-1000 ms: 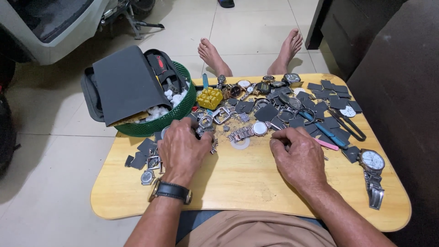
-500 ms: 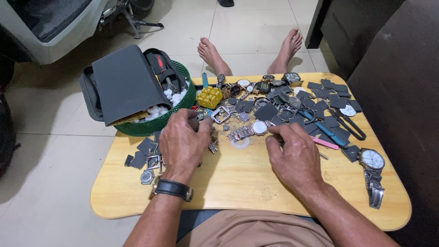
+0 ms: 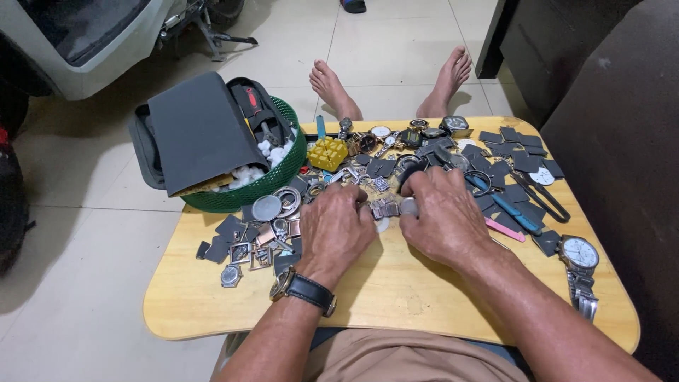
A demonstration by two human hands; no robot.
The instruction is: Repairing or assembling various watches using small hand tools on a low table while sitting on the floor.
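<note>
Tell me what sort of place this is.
Likely a home floor spot used for watch repair: a low wooden table over tiled floor, strewn watch parts, and a green basket holding a grey tool pouch.

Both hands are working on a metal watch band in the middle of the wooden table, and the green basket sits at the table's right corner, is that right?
Not quite. The head view shows the green basket at the far left corner, not the right. The rest holds: left hand and right hand meet on the metal watch band on the wooden table.
</note>
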